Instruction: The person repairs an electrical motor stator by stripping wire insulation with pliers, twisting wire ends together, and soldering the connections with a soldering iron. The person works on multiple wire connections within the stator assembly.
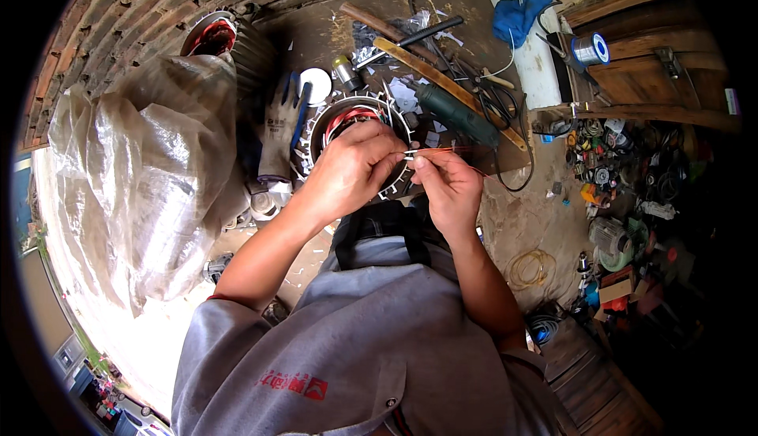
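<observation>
My left hand (357,166) is closed in a pinch over the near right rim of a motor stator (317,134). Thin white sleeving (409,152) shows between its fingertips and those of my right hand. Just right of the rim, my right hand (452,187) pinches a thin copper wire (442,149), whose loose strands trail off to the right. The two hands almost touch, and I cannot tell how far the wire runs inside the sleeving. Red windings (353,117) show inside the stator, partly covered by my left hand. White tabs ring its edge.
Past the stator lie a dark green power tool (456,114), a wooden strip (450,80), a hammer (410,41) and paper scraps. Work gloves (278,132) and a white disc (316,86) lie left. A solder spool (591,49) stands far right; plastic sheeting (150,175) hangs left.
</observation>
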Action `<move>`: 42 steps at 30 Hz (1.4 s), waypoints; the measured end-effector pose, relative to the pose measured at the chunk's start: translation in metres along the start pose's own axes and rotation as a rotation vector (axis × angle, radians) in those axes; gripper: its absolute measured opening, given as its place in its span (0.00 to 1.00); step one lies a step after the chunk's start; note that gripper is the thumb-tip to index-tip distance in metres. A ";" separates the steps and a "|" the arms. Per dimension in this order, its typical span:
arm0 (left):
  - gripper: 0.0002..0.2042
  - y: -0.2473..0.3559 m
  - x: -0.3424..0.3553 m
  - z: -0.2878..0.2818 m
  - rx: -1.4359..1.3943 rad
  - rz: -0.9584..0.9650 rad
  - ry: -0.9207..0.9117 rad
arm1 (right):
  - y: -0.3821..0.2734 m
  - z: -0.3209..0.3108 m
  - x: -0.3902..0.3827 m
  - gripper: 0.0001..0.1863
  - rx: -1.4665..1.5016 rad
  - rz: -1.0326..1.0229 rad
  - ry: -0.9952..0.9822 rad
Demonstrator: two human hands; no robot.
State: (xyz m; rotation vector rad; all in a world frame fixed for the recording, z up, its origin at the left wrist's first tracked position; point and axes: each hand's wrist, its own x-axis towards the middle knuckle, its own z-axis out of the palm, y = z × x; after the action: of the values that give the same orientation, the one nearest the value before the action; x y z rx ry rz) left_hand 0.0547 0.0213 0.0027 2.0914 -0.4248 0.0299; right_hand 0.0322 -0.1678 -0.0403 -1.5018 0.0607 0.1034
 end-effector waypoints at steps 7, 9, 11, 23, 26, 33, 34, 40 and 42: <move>0.07 -0.007 0.006 -0.009 0.063 0.082 -0.166 | 0.001 -0.004 0.002 0.08 0.023 0.040 -0.021; 0.08 -0.007 0.007 -0.009 0.102 0.115 -0.167 | 0.000 -0.005 0.003 0.08 0.011 0.034 -0.026; 0.09 -0.005 0.008 -0.011 0.144 0.134 -0.172 | 0.000 -0.005 0.004 0.08 0.016 0.043 -0.030; 0.04 -0.006 0.010 0.001 -0.119 -0.009 -0.151 | -0.006 -0.005 0.007 0.07 -0.004 0.018 -0.058; 0.04 -0.010 0.011 0.001 -0.192 -0.093 -0.178 | -0.005 -0.009 0.012 0.07 0.012 0.045 -0.107; 0.04 -0.011 0.012 -0.003 -0.333 -0.367 -0.297 | -0.002 -0.011 0.012 0.07 0.089 0.081 -0.117; 0.04 -0.012 0.012 -0.003 -0.330 -0.361 -0.304 | -0.002 -0.010 0.012 0.07 0.082 0.086 -0.116; 0.03 -0.018 0.012 0.000 -0.161 -0.037 -0.224 | -0.002 -0.011 0.012 0.07 0.063 0.070 -0.114; 0.03 -0.016 0.013 -0.001 -0.194 -0.092 -0.244 | -0.003 -0.011 0.011 0.08 0.036 0.077 -0.103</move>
State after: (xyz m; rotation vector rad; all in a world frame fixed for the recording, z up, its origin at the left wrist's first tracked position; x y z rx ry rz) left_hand 0.0720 0.0261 -0.0079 1.9256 -0.4586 -0.3121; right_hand 0.0440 -0.1789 -0.0393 -1.4562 0.0371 0.2399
